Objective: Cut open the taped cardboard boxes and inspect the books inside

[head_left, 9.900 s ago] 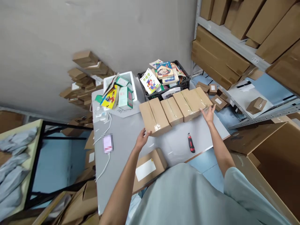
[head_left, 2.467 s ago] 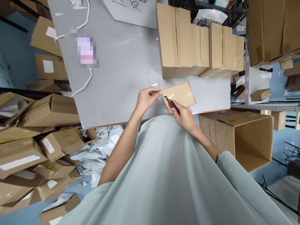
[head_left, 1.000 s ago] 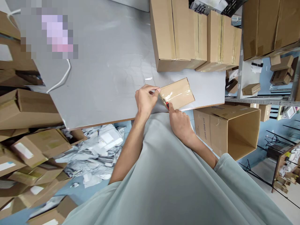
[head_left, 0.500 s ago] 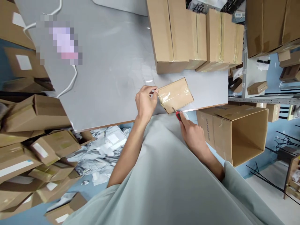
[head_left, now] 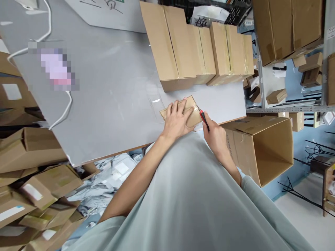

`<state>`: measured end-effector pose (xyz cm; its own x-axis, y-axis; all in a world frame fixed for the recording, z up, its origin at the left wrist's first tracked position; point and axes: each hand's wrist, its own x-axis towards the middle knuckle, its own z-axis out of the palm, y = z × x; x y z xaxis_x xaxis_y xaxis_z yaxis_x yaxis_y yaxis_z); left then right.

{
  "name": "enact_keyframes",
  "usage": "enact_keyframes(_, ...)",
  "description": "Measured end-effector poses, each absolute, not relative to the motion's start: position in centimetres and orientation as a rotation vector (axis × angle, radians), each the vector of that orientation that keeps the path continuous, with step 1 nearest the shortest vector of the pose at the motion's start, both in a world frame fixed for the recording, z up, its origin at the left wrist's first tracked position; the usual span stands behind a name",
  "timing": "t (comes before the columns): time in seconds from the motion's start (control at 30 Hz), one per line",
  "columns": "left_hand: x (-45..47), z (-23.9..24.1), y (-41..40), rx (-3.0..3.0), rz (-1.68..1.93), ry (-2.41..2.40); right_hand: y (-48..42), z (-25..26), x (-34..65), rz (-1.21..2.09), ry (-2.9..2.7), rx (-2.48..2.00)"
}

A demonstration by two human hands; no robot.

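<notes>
A small cardboard box (head_left: 194,120) with clear tape lies at the table's near edge. My left hand (head_left: 175,121) rests on top of it, fingers spread and covering much of its left part. My right hand (head_left: 215,138) is closed round a red and black utility knife (head_left: 203,117). The knife's tip points up and left, at the taped right end of the box. Whether the blade is in the tape or only touching it, I cannot tell.
Several taped cardboard boxes (head_left: 178,45) stand at the back of the grey table (head_left: 112,90). A large open carton (head_left: 243,150) is beyond the right edge. Opened boxes (head_left: 44,146) pile up on the left, near grey plastic packaging (head_left: 115,177). A white cable (head_left: 68,106) crosses the table's left side.
My left hand has moved from the box's left edge onto its top and spread out. The knife has gone from the box's near left corner to its right end.
</notes>
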<state>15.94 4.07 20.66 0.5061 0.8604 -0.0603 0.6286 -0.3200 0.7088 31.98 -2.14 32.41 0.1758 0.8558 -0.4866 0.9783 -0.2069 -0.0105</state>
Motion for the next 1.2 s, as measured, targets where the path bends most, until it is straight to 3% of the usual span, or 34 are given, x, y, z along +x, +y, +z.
enact_keyframes(1.2,15.9,19.9,3.9,1.996,0.46,1.245,1.4,31.2,31.2,-0.529,1.697,2.003)
